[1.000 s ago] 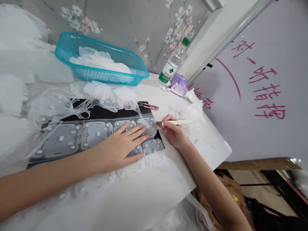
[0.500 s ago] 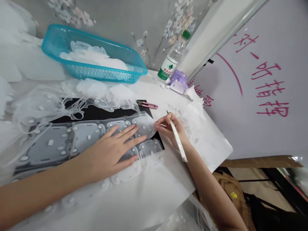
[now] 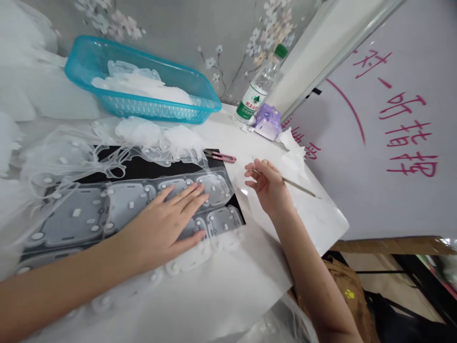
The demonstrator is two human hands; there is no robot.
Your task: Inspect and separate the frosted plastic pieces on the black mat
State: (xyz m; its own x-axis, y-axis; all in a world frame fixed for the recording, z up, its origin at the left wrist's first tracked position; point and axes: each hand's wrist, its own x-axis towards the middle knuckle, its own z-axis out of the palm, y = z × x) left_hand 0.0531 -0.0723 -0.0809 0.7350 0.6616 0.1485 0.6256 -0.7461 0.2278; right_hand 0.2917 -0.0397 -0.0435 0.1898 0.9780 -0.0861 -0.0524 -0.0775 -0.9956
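Observation:
My left hand lies flat with its fingers spread on a sheet of translucent moulded pieces, which rests on a black mat. To the right of the mat, my right hand is raised over the white table paper. It holds a thin tool between thumb and fingers, its pointed end toward the right. Whether the fingers also pinch a scrap, I cannot make out. Pink-handled snips lie at the mat's upper right corner.
A blue basket of translucent pieces stands at the back. Beside it are a water bottle and a purple packet. Stringy clear trimmings cover the left. A whiteboard rises on the right.
My right hand has moved right, away from the edge of the moulded sheet, and turned, so the tool now points right. That sheet corner lies flatter. My left hand has barely moved.

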